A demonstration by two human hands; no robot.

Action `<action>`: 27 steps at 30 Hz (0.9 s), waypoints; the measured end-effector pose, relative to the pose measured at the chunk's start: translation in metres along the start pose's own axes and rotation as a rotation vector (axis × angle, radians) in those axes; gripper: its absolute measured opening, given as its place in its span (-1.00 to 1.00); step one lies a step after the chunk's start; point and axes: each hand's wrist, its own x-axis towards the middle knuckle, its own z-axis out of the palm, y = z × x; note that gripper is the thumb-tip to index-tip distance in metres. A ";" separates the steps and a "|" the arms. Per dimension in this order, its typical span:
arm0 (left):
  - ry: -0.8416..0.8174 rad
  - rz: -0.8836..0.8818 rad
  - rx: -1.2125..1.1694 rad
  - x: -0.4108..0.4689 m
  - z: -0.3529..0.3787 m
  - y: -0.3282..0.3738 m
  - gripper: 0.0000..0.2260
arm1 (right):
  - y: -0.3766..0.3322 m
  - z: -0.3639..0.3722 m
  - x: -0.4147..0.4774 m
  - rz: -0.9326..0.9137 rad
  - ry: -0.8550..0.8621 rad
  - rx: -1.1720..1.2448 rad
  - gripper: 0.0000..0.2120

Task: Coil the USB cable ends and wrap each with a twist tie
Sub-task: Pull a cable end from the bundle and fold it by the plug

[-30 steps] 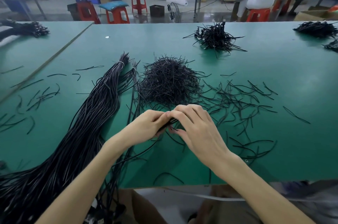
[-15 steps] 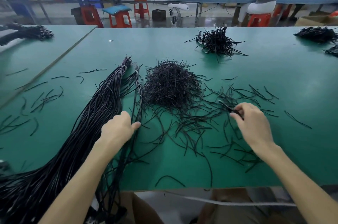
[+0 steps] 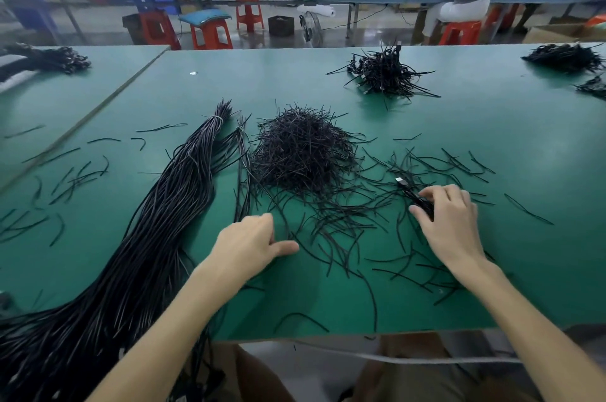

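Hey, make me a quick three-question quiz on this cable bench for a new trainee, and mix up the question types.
1. True or false: the right hand holds a cable end with its USB plug showing.
2. From the person's seat, where does the big twist tie pile lie relative to the long cable bundle? A: to its left. B: to its right. C: on top of it.
3. Fill in: the worktable has a ____ surface.
Key: 1 true; 2 B; 3 green.
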 end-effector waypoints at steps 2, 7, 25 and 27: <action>-0.035 0.001 0.066 -0.002 0.004 0.006 -0.59 | -0.004 0.001 -0.002 -0.014 0.039 -0.010 -0.72; -0.025 0.024 0.007 -0.005 0.002 0.007 -0.71 | -0.022 -0.004 -0.009 -0.055 0.023 0.018 -0.73; -0.131 0.279 -0.737 -0.023 -0.017 0.008 -0.66 | -0.134 -0.011 -0.040 -0.716 -0.210 0.184 -0.72; -0.216 0.313 -0.780 -0.028 -0.018 -0.007 -0.62 | -0.127 -0.017 -0.035 -0.556 -0.185 0.353 -0.67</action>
